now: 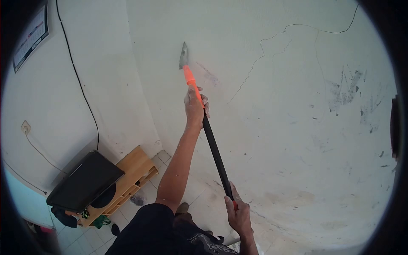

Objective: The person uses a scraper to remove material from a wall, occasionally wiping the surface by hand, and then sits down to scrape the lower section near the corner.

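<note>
Scraper: long-handled, with a metal blade (184,57), an orange neck (189,75) and a black pole (217,157). It is held at a slant in front of the pale wall (263,140), blade uppermost. Whether the edge touches the wall, I cannot tell.
Left hand: the upper hand (194,105), closed around the orange section. Pale residue shows on its fingers. In my judgement, a dusty grip could let the shaft slip or twist under load.
Right hand: the lower hand (239,216), wrapped around the pole's lower end, by a red part (235,205). If it pushed out of line with the upper hand, the blade could tilt and gouge a corner into the surface.
Crack: a dark, branching line (252,68) to the right of the blade. An edge crossing it could catch and break loose material away.
Dark patches: rough marks (348,87) farther right; uneven resistance there could make the tool jump.
Television: a black set (91,180) on a wooden stand (138,163), down to the left. Falling dust or chips could reach it.
Black cable: runs down the adjoining wall (78,80); a wide swing left could snag it.
</note>
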Demonstrator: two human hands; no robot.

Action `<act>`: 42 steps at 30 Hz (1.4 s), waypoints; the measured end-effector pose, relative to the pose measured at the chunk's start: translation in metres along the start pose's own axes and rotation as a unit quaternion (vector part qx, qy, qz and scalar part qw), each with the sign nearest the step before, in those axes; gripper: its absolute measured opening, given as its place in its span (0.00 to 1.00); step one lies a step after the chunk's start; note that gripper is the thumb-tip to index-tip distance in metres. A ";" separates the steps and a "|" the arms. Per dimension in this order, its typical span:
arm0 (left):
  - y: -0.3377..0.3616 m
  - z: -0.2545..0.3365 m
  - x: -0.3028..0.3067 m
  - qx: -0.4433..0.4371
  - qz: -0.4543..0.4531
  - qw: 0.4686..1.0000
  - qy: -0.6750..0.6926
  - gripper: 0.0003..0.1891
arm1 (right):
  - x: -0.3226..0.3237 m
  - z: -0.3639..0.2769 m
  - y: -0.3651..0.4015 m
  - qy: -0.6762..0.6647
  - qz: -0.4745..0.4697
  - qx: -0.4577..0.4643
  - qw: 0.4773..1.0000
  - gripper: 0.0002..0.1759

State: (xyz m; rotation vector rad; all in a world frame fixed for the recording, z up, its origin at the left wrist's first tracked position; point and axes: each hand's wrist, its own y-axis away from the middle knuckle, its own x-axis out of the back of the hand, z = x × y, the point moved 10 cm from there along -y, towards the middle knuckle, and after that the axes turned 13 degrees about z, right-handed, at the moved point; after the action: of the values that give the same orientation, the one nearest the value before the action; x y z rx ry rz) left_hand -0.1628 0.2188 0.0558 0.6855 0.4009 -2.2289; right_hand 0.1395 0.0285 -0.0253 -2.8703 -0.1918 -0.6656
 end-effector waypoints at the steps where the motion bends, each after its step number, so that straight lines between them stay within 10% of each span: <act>1: 0.002 -0.005 0.001 0.002 0.002 1.000 0.000 0.28 | 0.000 0.010 0.003 0.004 -0.008 -0.020 1.000 0.28; 17: 0.188 -0.121 -0.007 0.088 -0.034 0.995 -0.020 0.29 | 0.086 0.200 0.140 0.139 0.031 -0.064 0.988 0.26; 27: 0.136 -0.090 0.004 0.079 -0.050 0.993 -0.066 0.29 | 0.035 0.118 0.101 0.084 0.089 0.046 0.991 0.26; 33: 0.079 -0.066 0.013 0.020 -0.006 0.998 -0.051 0.29 | 0.014 0.095 0.053 0.090 0.032 -0.086 0.992 0.27; 42: -0.020 -0.026 0.040 -0.001 0.025 0.999 -0.039 0.28 | -0.044 0.029 -0.009 0.065 -0.001 -0.025 0.998 0.26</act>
State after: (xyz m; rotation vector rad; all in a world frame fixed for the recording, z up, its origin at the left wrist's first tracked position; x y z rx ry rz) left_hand -0.1915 0.2217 0.0124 0.5999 0.3430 -2.1997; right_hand 0.1114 0.0397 -0.0693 -2.8616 -0.1606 -0.8648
